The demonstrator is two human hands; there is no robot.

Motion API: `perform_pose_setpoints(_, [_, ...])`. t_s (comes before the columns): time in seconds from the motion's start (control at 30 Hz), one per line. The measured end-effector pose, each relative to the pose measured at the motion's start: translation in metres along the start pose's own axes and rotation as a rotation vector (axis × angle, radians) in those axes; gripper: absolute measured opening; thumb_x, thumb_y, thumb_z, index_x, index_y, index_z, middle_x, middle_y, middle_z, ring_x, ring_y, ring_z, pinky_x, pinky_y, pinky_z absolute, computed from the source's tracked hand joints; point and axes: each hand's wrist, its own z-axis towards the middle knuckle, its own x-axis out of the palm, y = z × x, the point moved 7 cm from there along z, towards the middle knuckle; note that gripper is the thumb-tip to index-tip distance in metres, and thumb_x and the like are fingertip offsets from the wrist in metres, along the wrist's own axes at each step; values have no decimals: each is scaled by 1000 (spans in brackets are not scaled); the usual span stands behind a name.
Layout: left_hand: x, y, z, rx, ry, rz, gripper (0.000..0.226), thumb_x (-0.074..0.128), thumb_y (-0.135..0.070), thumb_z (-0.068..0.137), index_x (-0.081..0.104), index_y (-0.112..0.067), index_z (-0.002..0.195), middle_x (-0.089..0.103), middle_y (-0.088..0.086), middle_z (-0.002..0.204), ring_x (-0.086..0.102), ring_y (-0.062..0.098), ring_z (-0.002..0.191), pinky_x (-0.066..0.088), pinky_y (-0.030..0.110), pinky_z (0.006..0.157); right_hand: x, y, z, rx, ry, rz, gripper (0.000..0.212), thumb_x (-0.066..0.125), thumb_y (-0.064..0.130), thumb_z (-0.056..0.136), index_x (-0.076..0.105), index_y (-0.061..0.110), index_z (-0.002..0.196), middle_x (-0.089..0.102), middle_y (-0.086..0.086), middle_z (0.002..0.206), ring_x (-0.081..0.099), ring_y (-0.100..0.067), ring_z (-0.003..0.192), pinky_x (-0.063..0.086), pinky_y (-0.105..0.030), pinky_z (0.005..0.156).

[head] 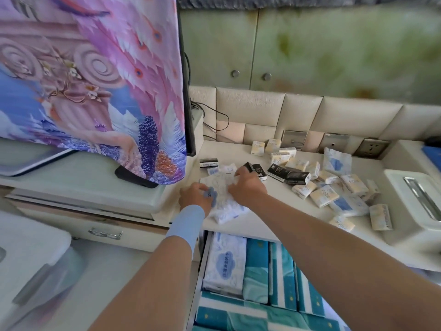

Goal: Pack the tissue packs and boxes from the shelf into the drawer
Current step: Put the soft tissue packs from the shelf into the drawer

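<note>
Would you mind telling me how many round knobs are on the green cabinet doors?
2: left knob and right knob, side by side across the seam of the green cabinet; the draped screen may hide others.

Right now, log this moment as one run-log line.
phase: pickup | left hand: grips white tissue pack | right hand: grips same pack | drawer: open, part filled | small packs: loose on shelf

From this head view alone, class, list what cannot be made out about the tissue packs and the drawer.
- Head view, white tissue pack: partly covered by the left hand and right hand gripping it.
- Head view, drawer: front cut off by the bottom edge, and the forearms hide more.
- Head view, small yellow tissue packs: print too small to read.
- Head view, grey container at lower left: blurred.
</note>
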Motion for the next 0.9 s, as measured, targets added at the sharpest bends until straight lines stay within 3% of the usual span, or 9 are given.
perform_pose_setpoints(0.1, [2,9,0,-134,87,-76,66,74,-25,84,40,-17,140,47,9,140,54,31,119,46,32,82,-20,-31,-5,83,-125,-131,40,50,17,90,44,21,129,44,-12,118,53,-28,99,52,-41,86])
perform_pose_setpoints(0.23, [8,10,0,-218,158,-164,93,83,-32,75,30,-6,147,45,12,145,51,30,126,44,36,91,-26,-65,-10,77,-171,-215,44,51,18,95,44,17,139,42,-13,129,44,-29,116,44,-43,100])
perform_pose_setpoints(0.3, [14,8,-3,-208,189,-161,84,82,-33,76,40,-5,143,52,12,140,56,30,121,44,31,88,-31,-59,-15,-57,-281,-148,40,48,17,97,49,15,137,46,-12,131,43,-28,119,41,-42,103])
perform_pose_setpoints(0.37, [20,1,-6,-155,223,-184,57,79,-30,79,59,-10,128,64,9,126,63,28,109,49,32,93,-29,-43,-22,-156,-287,-55,34,45,27,100,57,16,130,57,-9,125,50,-25,112,47,-38,95])
perform_pose_setpoints(0.43, [21,-7,-10,-103,224,-180,35,77,-25,80,69,-15,112,71,6,112,67,26,100,53,36,92,-12,-32,-24,-105,-127,67,41,44,44,100,55,18,130,63,-8,118,57,-22,96,49,-32,75])
perform_pose_setpoints(0.5, [22,-12,-13,-99,221,-177,25,77,-22,79,71,-18,103,72,7,107,69,27,96,56,40,90,6,-26,-21,2,11,109,54,52,54,94,48,18,135,61,-8,120,59,-23,96,49,-30,71])
perform_pose_setpoints(0.63, [21,-12,-14,-102,207,-158,28,76,-18,81,66,-15,107,69,3,108,66,23,98,54,33,85,21,-32,-14,141,127,213,69,68,58,81,49,15,131,59,-9,121,63,-25,100,57,-39,85])
perform_pose_setpoints(0.77, [21,-20,-18,-73,219,-209,39,80,-29,75,68,-14,109,71,6,108,67,25,95,56,37,87,18,-34,-10,152,116,346,70,76,54,74,47,21,130,55,-8,120,60,-26,103,57,-43,86])
perform_pose_setpoints(0.9, [18,-33,-12,-75,185,-273,47,79,-34,77,64,-11,116,68,9,111,65,28,96,54,37,85,7,-27,-2,119,105,529,65,75,42,81,42,29,135,61,-6,119,61,-25,102,55,-37,79])
